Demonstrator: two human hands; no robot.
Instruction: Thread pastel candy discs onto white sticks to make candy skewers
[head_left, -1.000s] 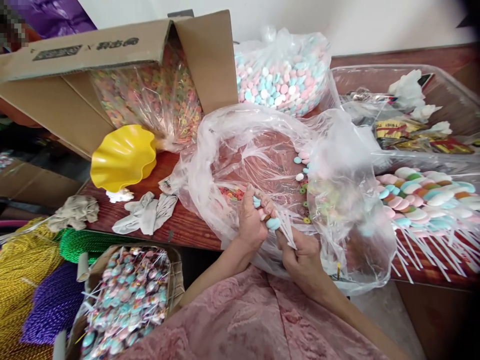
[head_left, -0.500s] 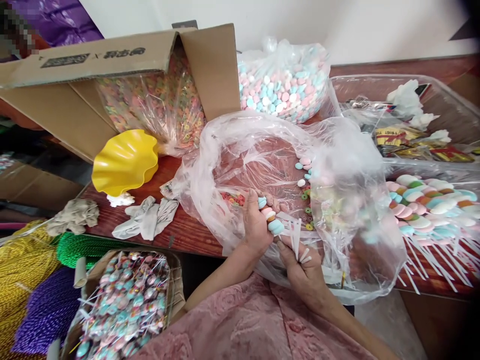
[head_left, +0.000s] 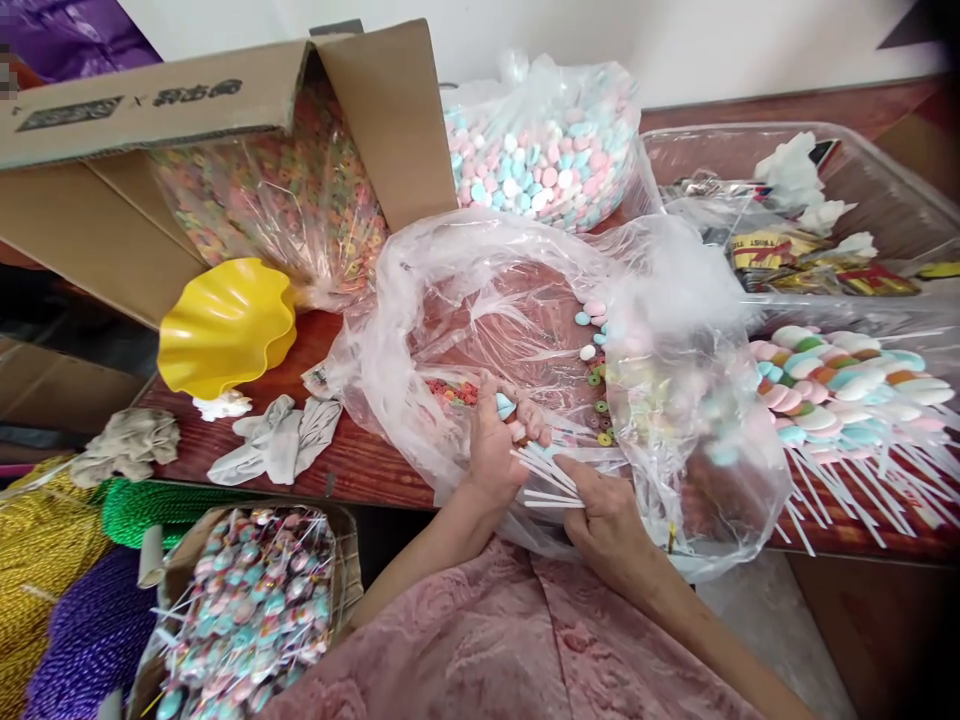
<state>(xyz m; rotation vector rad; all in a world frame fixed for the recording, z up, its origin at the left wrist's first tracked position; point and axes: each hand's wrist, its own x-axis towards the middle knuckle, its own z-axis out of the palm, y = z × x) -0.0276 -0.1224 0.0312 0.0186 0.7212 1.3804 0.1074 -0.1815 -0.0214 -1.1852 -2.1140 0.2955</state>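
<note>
My left hand [head_left: 489, 455] is closed around a candy skewer [head_left: 505, 406]; light blue and pink candies show between its fingers and thumb. In my right hand [head_left: 606, 508] is a bunch of thin white sticks [head_left: 551, 478], pinched and fanned toward my left hand. Both hands are over the near edge of a large, spread-open clear plastic bag [head_left: 394, 290]. Within the bag lie red ring candies [head_left: 450, 392], more ring candies [head_left: 597, 375], and a few pastel candies [head_left: 587, 352]. How the skewer's lower end sits in my left hand is hidden.
Threaded candy skewers [head_left: 840, 390] lie at right, below a clear tub [head_left: 892, 190] of packets. Behind stand a bag of pastel candies [head_left: 547, 170] and a cardboard box [head_left: 409, 120]. A yellow bowl [head_left: 225, 325], gloves [head_left: 281, 440] and a carton of wrapped skewers [head_left: 251, 600] are at left.
My right hand has turned, so the white sticks now point left instead of up. My left hand has rotated and covers more of the skewer. The camera view has shifted slightly.
</note>
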